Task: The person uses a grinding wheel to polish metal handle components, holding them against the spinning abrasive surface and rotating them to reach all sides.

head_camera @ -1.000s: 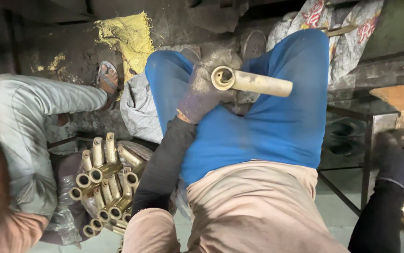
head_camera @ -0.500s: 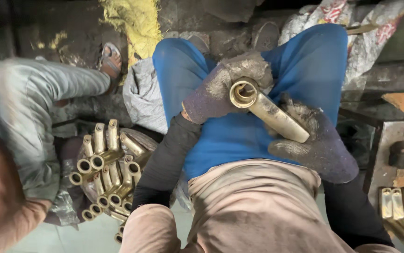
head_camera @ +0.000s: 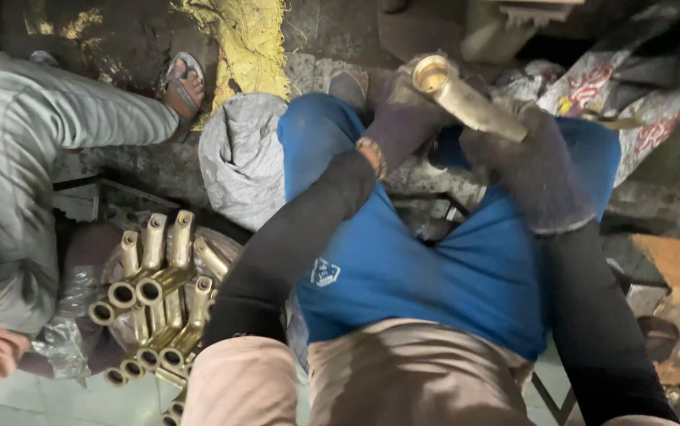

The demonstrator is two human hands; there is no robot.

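— Brass pipe (head_camera: 470, 101), do you see it? Both hands have it now, up above the knees, with the open round end turned toward the person's face.

— Yes. The left hand (head_camera: 403, 118) in a dark glove is closed around the part just below the open mouth. The right hand (head_camera: 533, 170), gloved too, is clenched on the lower part, so most of the length is hidden under that glove.

— So which step is this, in your opinion?

— I judge it is the checking step: one piece is held up with two hands and looked at from the end. It is not on any pile; it is in the air over the blue trousers (head_camera: 403, 268).

— And what would the next move need?

— I think a steady grip from one hand while the other lets go, because the pipe is smooth and tilted, and it could slip.

— What is around them?

— Low on the left, a heap of the same brass pipes (head_camera: 154, 296) lies in a sack, open ends upward. A grey cloth bundle (head_camera: 241, 154) sits beside the knee. Further left, another person's grey sleeve (head_camera: 36, 134), and a foot in a sandal (head_camera: 184, 85) on the dirty floor (head_camera: 119, 47).
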